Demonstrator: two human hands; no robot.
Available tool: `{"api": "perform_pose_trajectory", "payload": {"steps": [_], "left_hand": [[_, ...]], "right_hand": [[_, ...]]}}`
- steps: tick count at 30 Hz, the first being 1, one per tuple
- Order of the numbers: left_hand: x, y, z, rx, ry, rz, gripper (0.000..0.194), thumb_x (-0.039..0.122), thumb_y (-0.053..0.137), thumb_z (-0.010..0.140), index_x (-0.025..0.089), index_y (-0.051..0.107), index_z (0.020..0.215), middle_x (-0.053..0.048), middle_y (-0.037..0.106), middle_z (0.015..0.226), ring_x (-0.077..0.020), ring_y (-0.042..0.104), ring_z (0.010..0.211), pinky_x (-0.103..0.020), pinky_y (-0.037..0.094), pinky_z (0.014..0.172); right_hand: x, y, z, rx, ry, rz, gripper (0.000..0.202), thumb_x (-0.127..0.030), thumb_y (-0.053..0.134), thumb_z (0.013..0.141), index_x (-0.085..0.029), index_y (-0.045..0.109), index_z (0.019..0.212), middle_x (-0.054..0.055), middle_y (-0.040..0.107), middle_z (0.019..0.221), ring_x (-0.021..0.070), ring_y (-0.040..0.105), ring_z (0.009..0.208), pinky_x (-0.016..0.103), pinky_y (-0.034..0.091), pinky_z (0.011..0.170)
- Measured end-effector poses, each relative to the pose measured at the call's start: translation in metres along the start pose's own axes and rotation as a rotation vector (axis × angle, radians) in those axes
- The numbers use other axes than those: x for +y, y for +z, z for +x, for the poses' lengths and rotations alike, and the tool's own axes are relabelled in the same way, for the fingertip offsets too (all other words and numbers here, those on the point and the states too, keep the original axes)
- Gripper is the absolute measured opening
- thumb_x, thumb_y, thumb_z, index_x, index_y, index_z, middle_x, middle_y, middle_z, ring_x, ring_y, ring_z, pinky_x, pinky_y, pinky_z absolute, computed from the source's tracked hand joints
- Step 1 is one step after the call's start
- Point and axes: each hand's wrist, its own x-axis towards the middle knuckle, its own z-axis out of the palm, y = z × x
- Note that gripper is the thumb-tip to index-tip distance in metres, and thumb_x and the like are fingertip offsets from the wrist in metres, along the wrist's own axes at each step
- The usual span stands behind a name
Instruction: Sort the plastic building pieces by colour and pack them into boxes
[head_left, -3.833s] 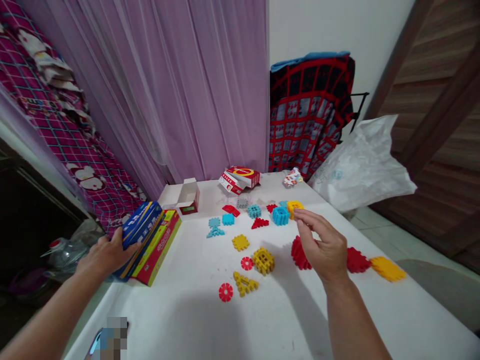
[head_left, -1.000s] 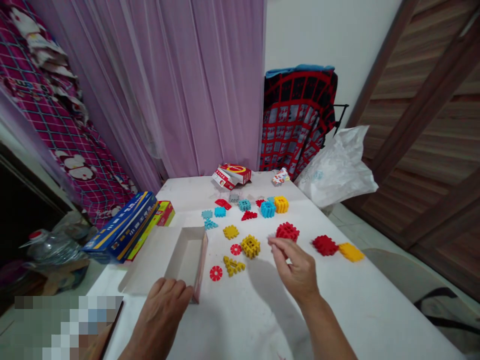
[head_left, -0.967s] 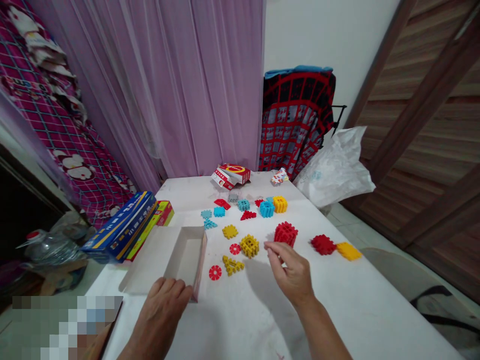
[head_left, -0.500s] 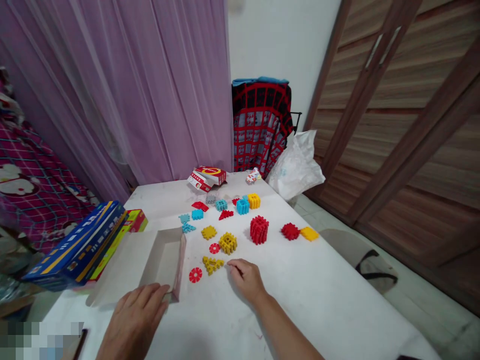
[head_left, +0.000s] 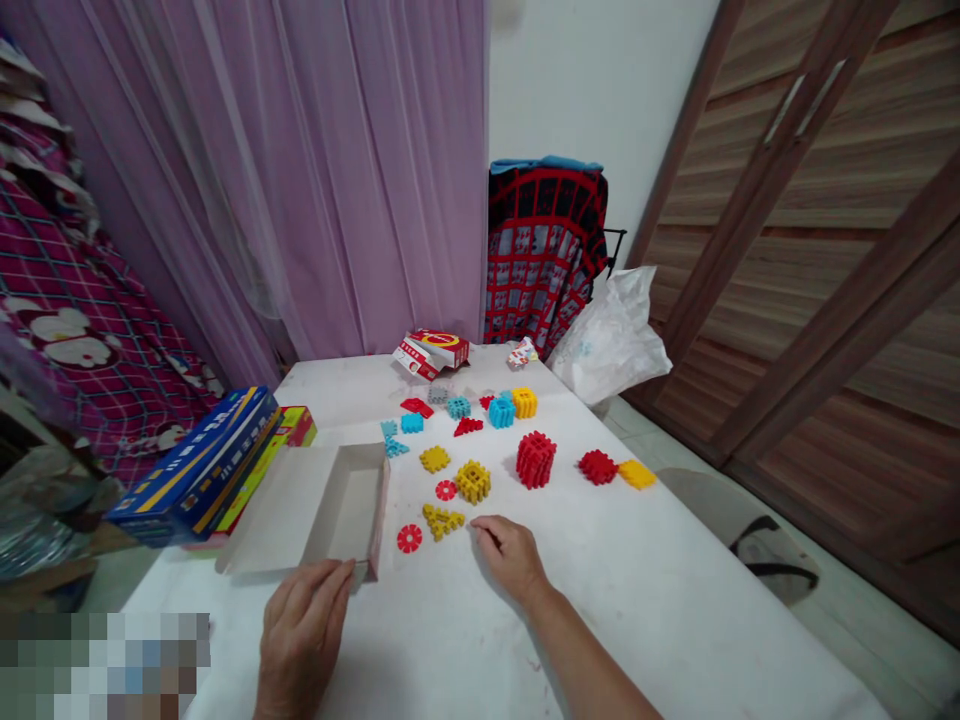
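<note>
My left hand (head_left: pixel 306 632) lies at the near end of an open cardboard box (head_left: pixel 384 490), fingers bent over its short wall; the thumb is hidden. The box shows a bare grey inside, its lid folded out to the left. My right hand (head_left: pixel 512 556) rests on the table, loosely closed, with no object showing in it. Just left of its fingertips lies a yellow triangular interlocking piece (head_left: pixel 442 521), apart from them. Nearby are two red notched discs (head_left: pixel 409 539) (head_left: pixel 445 490), a yellow interlocking block (head_left: pixel 473 482) and a flat yellow piece (head_left: pixel 434 459).
Farther along the white table (head_left: pixel 600 600) stand a tall red block (head_left: pixel 535 460), a dark red piece (head_left: pixel 598 467), a yellow square (head_left: pixel 637 474) and blue pieces (head_left: pixel 502 411). Boxes (head_left: pixel 202 460) are stacked left; a red carton (head_left: pixel 433 353) sits behind. A plastic bag (head_left: pixel 615 345) hangs beyond.
The view has turned a little left, so the whole scene sits farther right. Both hands keep nearly the same places beside the box and the yellow triangular piece.
</note>
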Motion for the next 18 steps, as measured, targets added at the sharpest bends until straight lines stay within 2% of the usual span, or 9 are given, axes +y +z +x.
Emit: {"api": "perform_pose_trajectory", "payload": {"steps": [8, 18], "left_hand": [[-0.005, 0.011, 0.002, -0.010, 0.046, -0.014, 0.024, 0.014, 0.057, 0.089, 0.023, 0.065, 0.110, -0.004, 0.070, 0.097, -0.0172, 0.065, 0.093, -0.032, 0.046, 0.092], [-0.002, 0.016, -0.001, 0.022, -0.005, -0.063, 0.025, 0.015, 0.056, 0.089, 0.025, 0.064, 0.111, -0.004, 0.070, 0.099, -0.0185, 0.064, 0.094, -0.035, 0.047, 0.093]], "right_hand": [[0.001, 0.000, -0.002, -0.024, -0.022, -0.038, 0.032, -0.025, 0.044, 0.089, -0.022, 0.075, 0.093, 0.006, 0.076, 0.090, 0.0190, 0.071, 0.083, 0.030, 0.054, 0.078], [-0.003, -0.001, -0.002, -0.038, -0.015, -0.092, 0.032, -0.024, 0.044, 0.089, -0.022, 0.076, 0.094, 0.005, 0.076, 0.088, 0.0184, 0.070, 0.081, 0.029, 0.053, 0.076]]}}
